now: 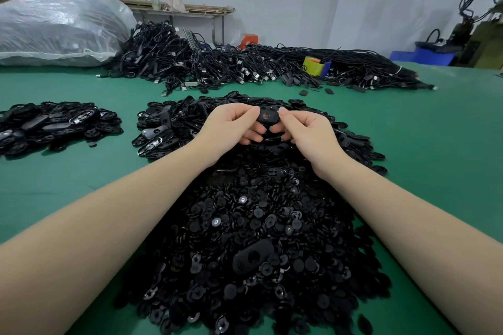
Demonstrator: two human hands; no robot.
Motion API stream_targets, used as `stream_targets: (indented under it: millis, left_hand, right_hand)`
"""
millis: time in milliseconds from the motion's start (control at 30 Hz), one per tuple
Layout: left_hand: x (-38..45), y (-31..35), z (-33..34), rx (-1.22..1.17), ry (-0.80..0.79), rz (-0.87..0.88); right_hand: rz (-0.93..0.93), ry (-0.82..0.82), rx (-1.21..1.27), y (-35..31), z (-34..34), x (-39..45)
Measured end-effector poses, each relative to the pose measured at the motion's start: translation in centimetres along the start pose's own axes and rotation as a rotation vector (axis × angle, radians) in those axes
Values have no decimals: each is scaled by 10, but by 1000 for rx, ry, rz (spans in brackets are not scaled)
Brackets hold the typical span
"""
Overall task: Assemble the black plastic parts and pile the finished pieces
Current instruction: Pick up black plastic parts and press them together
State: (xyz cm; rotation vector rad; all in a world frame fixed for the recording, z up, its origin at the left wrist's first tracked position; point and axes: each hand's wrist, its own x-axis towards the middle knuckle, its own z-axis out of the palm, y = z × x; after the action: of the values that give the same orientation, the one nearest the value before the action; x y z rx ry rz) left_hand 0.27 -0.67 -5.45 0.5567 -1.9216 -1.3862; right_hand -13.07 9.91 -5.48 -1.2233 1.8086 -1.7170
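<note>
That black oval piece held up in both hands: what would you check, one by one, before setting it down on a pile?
1. Both hands hold it: ok. The left hand and right hand pinch the black oval piece at its ends.
2. Round insert seated: cannot tell; the fingers hide much of it.
3. Somewhere to put it: ok. A separate pile of oval pieces lies to the left on the green table.
4. Path to that pile: ok, bare table between.
5. More round parts ready: ok, heaped under the forearms.
</note>
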Motion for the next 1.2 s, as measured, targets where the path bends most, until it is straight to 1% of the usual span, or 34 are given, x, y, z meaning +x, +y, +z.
stream_targets:
  millis: [167, 433, 600, 767, 833, 867, 933, 1000, 1033, 1067, 1133, 1200]
  left_hand:
    - [2, -1, 0, -13, 21, -7]
    - [0, -3, 0, 43, -24, 48]
    - [1, -3, -1, 10, -46, 45]
    - [3, -6, -1, -58, 0, 17]
    - [4, -7, -1, -128, 40, -1]
    - [5, -7, -2, -170, 63, -12]
    - [6, -7, -2, -213, 102, -32]
    - [6, -7, -3, -181, 114, -38]
    - [6, -6, -3, -158, 110, -34]
    - [6, -6, -3, -142, 105, -29]
    - [6, -6, -3, -138, 101, -26]
    - [5, -6, -3, -144, 104, -27]
  right_hand:
    - [2, -24, 18, 0, -1, -1]
    - [-26, -69, 40, 0, -3, -3]
    - [-51, -115, 32, 2, -3, -3]
    - [-60, -145, -1, 4, -4, -3]
    - [-55, -224, -69, 1, -6, -4]
    - [-65, -308, -123, -1, -8, -4]
    - [-92, -528, -267, -7, -13, -5]
    - [-86, -721, -419, -13, -15, -4]
    - [-91, -778, -500, -13, -16, -2]
    - [-107, -806, -583, -13, -15, -1]
    - [-138, -806, -691, -12, -13, 0]
    - [-141, -803, -651, -12, -13, 0]
